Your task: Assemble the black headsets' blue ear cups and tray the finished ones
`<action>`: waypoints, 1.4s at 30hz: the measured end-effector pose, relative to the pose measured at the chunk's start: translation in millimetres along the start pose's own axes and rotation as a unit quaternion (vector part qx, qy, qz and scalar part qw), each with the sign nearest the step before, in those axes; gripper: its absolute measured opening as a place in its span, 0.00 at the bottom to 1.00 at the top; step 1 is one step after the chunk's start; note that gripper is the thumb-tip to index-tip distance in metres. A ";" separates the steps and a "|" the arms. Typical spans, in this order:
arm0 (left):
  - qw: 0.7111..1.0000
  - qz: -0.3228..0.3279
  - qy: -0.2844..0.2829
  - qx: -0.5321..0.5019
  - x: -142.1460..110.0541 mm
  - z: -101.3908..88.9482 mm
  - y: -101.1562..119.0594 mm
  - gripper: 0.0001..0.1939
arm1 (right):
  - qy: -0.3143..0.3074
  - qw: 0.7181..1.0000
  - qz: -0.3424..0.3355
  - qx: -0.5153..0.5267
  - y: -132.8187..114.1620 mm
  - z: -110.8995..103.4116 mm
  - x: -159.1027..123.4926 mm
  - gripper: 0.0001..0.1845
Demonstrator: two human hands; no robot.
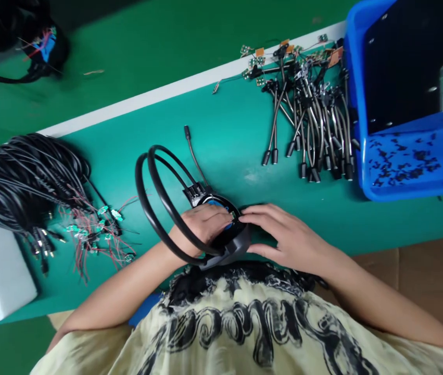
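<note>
Left hand [203,224] closed over the round housing of a black headset [225,245], fingers curved across its top. Right hand [289,232] gripping the same housing from the opposite side, fingers spread over its rim and thumb below. Between the two sets of fingertips, a small green circuit board [231,214] lies at the housing's edge (blue shows inside the housing, partly hidden by the left hand).

Two black loops [159,198] of the headband rise from the housing and pass around the left wrist without clear contact. A thin cable [195,159] ending in a plug runs from the headset toward the far side of the teal bench [237,135].

Left of the headset: a coiled heap of black cables [26,187], with small green boards [88,232] and red wires [83,255] at its ends. Right of the headset: a pile of finished-looking cable assemblies [311,120] with black plugs. Farther right: a blue crate [412,161] holding small dark scraps [401,161].
</note>
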State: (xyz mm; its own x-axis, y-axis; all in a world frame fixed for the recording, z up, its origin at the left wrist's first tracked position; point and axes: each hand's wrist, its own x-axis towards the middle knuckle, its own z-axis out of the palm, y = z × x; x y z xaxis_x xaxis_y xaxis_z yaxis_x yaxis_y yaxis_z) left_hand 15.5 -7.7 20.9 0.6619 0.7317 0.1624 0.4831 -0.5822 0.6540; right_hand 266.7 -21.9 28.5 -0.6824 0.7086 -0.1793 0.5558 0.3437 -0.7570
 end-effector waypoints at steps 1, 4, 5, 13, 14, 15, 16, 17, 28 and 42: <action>1.000 0.007 0.000 -0.002 0.3 -0.6 0.1 0.08 | 0.009 1.000 -0.003 -0.001 0.5 4.2 0.5 0.23; 1.000 0.018 -0.010 0.004 -0.5 -1.1 -0.2 0.09 | 0.025 1.000 -0.007 -0.011 2.6 9.3 2.5 0.21; 1.000 0.018 -0.011 0.009 -1.0 -0.9 -0.3 0.10 | 0.027 0.999 -0.009 -0.014 3.3 9.5 2.7 0.21; 0.999 0.012 0.010 0.033 -2.7 1.3 -0.1 0.08 | 0.043 0.998 -0.036 -0.024 6.6 11.5 2.7 0.21; 0.999 0.013 0.006 0.034 -2.8 1.2 -0.3 0.08 | 0.044 0.998 -0.040 -0.022 6.9 11.8 2.9 0.20; 0.999 0.013 0.003 0.034 -2.7 1.0 -0.4 0.08 | 0.045 0.998 -0.044 -0.017 7.2 11.9 3.1 0.20; 0.999 0.014 -0.001 0.033 -2.4 0.7 -0.4 0.08 | 0.046 0.998 -0.047 -0.012 7.5 11.9 3.2 0.20; 0.999 0.015 -0.001 0.035 -2.0 0.4 -0.2 0.08 | 0.046 0.998 -0.050 -0.007 7.8 11.7 3.1 0.20; 0.999 0.020 -0.008 0.049 -1.6 0.4 2.0 0.09 | 0.038 0.998 -0.055 0.005 7.1 10.1 0.7 0.18; 0.995 0.036 0.030 0.083 -2.7 2.7 -3.9 0.06 | 0.240 0.970 -0.030 0.006 18.4 -17.9 -10.7 0.36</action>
State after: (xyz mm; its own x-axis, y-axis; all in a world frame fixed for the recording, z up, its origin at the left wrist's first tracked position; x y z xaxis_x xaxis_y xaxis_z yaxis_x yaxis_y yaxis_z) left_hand 13.4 -8.4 15.9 0.6652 0.7031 0.2512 0.5275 -0.6807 0.5084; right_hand 292.7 -12.1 27.7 -0.4122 0.8938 0.1767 0.5134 0.3881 -0.7653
